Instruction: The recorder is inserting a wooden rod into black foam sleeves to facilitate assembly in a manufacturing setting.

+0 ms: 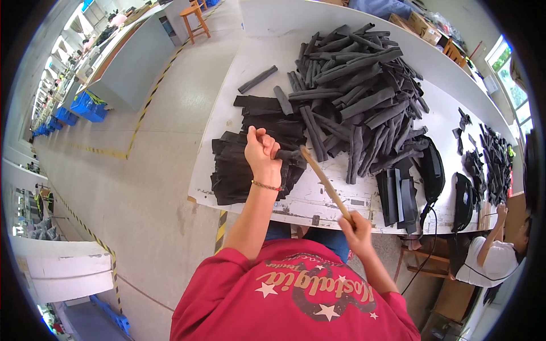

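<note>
My left hand (pixel 260 150) is closed around the end of a black foam tube (pixel 289 154), held just above the white table (pixel 239 85). My right hand (pixel 355 226) grips the near end of a long wooden stick (pixel 323 181). The stick's far tip meets the open end of the tube. Under my left hand lies a stack of flattened black pieces (pixel 239 170). A big heap of black foam tubes (pixel 358 85) covers the middle of the table beyond both hands.
A small pile of flat black strips (pixel 398 196) and black pouches (pixel 432 167) lie at the right near edge. Another person in white (pixel 489 261) sits at far right beside more black pieces (pixel 495 162). Blue crates (pixel 88 107) and a wooden stool (pixel 194 20) stand on the floor at left.
</note>
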`<state>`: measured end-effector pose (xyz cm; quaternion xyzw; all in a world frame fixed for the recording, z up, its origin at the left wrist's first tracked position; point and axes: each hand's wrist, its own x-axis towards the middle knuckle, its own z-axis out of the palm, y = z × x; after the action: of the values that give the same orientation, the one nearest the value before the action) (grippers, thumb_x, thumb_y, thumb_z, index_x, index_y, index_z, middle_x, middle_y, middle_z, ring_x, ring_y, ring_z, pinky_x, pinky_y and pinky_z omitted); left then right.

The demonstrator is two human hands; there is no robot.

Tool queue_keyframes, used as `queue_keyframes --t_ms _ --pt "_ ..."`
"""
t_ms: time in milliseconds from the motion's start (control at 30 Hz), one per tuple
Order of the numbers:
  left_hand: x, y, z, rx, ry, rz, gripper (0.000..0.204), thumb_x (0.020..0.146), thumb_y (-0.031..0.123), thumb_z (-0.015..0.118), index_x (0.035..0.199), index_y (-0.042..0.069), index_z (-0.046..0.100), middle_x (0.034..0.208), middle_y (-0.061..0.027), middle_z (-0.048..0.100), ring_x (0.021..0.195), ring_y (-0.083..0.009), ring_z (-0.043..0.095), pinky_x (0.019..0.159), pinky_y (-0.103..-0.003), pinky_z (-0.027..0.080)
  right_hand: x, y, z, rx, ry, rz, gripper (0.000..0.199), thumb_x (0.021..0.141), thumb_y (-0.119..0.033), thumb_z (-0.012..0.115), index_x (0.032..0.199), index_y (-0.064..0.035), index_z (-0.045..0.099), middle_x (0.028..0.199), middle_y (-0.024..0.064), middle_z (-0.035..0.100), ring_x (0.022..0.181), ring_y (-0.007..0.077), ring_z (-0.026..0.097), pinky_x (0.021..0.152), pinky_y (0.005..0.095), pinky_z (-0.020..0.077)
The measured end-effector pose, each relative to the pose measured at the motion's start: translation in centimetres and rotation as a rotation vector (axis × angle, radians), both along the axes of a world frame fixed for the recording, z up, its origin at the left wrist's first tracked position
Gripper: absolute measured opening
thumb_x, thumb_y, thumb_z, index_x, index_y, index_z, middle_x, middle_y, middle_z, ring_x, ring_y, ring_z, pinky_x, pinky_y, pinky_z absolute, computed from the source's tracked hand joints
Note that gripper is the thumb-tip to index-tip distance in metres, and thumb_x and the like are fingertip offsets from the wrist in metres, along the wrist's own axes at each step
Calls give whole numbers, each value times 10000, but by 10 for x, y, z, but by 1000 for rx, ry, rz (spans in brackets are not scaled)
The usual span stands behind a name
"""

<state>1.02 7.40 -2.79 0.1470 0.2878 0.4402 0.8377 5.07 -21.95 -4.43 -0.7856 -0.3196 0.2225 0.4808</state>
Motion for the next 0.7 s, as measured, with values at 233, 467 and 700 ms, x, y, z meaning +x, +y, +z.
queue_keyframes --t_ms 233,467,700 --pt "-2 -16 -9 -35 50 28 307 968 287 455 752 77 517 524 12 421 399 -68 306 386 -233 231 -2 112 14 417 95 -89 125 875 -102 653 958 -12 627 634 -31 504 583 41 421 520 203 335" --pt "-7 -48 11 976 417 -352 330 920 310 562 977 -14 593 761 -26 604 678 -60 536 529 -200 373 31 118 19 433 -98 -34 100 865 -94 654 865 6 661 723 23 532 655 90 462 572 233 375" --pt "-15 -104 -10 681 169 -886 328 1000 280 418 824 19 510 610 -3 498 533 -92 490 513 -253 407 61 128 53 533 -464 -170 108 849 -32 627 766 22 583 676 68 515 632 153 481 569 269 378"
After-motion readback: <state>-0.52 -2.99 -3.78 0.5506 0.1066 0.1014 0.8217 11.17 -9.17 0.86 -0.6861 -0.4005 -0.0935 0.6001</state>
